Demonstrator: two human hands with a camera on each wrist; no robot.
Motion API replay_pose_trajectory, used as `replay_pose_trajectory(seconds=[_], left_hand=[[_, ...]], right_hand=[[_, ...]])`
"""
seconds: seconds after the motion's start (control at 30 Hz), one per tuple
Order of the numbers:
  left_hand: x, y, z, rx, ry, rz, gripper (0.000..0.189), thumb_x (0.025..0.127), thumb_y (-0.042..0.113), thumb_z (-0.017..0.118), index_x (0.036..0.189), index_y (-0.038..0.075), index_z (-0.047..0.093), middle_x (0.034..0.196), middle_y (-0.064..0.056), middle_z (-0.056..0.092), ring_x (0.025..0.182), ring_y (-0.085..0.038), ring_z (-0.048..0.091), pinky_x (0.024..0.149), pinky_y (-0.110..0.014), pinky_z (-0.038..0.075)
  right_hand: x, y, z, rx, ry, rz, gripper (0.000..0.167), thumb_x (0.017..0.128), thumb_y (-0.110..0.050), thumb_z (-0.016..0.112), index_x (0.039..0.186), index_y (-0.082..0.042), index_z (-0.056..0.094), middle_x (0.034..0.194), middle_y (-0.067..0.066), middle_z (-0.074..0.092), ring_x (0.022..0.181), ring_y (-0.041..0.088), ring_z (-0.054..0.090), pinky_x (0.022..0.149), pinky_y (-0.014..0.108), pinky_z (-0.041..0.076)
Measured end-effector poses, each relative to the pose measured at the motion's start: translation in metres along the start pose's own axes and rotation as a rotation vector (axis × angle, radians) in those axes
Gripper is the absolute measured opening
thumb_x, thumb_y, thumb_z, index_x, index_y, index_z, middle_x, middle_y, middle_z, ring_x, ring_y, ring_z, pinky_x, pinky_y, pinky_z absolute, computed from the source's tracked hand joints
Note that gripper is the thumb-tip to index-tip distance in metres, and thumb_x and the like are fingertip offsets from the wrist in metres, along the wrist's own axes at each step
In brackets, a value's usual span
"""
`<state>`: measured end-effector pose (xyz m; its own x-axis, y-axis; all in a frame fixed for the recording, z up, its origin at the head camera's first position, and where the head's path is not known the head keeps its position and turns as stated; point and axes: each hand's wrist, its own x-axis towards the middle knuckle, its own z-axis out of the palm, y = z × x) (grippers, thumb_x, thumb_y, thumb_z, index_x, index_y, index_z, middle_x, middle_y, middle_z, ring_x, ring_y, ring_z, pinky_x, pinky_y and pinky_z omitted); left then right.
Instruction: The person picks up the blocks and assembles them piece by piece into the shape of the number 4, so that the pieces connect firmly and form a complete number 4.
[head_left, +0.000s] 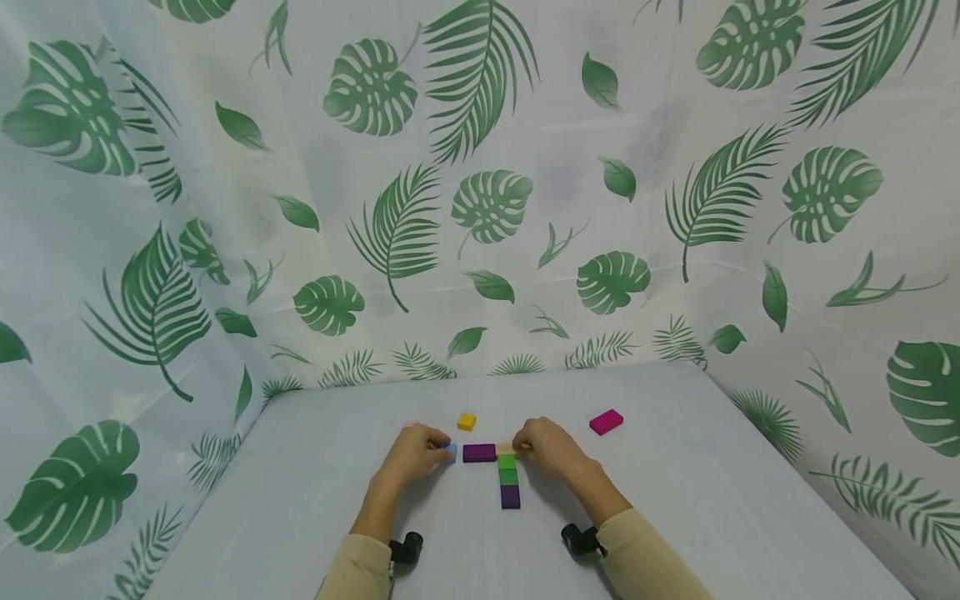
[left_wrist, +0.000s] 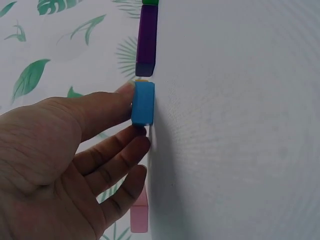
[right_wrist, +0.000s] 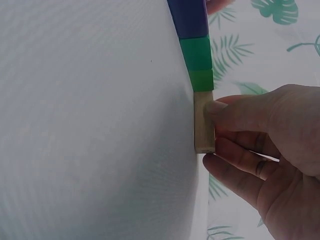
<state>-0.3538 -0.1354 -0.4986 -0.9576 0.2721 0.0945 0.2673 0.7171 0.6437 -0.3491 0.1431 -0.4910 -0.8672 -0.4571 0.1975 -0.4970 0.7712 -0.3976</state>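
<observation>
My left hand (head_left: pixel 416 454) pinches a small blue block (left_wrist: pixel 143 103) with the thumb on one side; the index finger is mostly hidden behind it. Just right of the blue block, a small gap away, lies a long purple block (head_left: pixel 479 452). My right hand (head_left: pixel 553 448) holds a plain wooden block (right_wrist: pixel 204 122) between thumb and fingers. The wooden block touches a light green block (head_left: pixel 507 461). A darker green block (head_left: pixel 508 477) and a dark purple block (head_left: pixel 511 497) continue that column toward me.
Behind the row sits a yellow block (head_left: pixel 467 422). A magenta block (head_left: pixel 607 422) lies off to the right. Beyond my left hand is a pink block (left_wrist: pixel 139 218), mostly hidden in the head view. Leaf-patterned sheets (head_left: pixel 555 125) enclose the white table (head_left: pixel 300 492).
</observation>
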Motion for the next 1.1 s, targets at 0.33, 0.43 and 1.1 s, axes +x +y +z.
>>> replay_pose_trajectory(seconds=[0.33, 0.43, 1.1], left_hand=[[-0.0007, -0.0002, 0.0008, -0.003, -0.012, 0.004, 0.031, 0.093, 0.015, 0.078, 0.121, 0.002, 0.076, 0.109, -0.008, 0.077, 0.092, -0.016, 0.065, 0.083, -0.039, 0.056], [-0.0018, -0.0002, 0.0014, 0.006, -0.004, 0.014, 0.029, 0.094, 0.016, 0.078, 0.12, 0.003, 0.077, 0.109, -0.008, 0.078, 0.092, -0.016, 0.065, 0.083, -0.039, 0.055], [0.0033, 0.002, 0.002, -0.006, -0.007, -0.015, 0.028, 0.094, 0.015, 0.077, 0.121, 0.004, 0.077, 0.11, -0.008, 0.078, 0.09, -0.015, 0.064, 0.082, -0.038, 0.055]], right_hand=[[0.0003, 0.0025, 0.0037, -0.009, 0.014, -0.006, 0.01, 0.092, 0.003, 0.073, 0.092, -0.003, 0.082, 0.092, 0.007, 0.077, 0.089, 0.023, 0.068, 0.087, 0.047, 0.057], [0.0003, 0.0031, 0.0041, -0.019, 0.018, -0.013, 0.01, 0.092, 0.003, 0.073, 0.092, -0.003, 0.082, 0.091, 0.006, 0.077, 0.088, 0.023, 0.069, 0.085, 0.046, 0.057], [-0.0005, -0.001, -0.0003, -0.006, 0.011, -0.002, 0.01, 0.092, 0.003, 0.073, 0.095, -0.002, 0.082, 0.093, 0.008, 0.077, 0.089, 0.024, 0.07, 0.086, 0.046, 0.058]])
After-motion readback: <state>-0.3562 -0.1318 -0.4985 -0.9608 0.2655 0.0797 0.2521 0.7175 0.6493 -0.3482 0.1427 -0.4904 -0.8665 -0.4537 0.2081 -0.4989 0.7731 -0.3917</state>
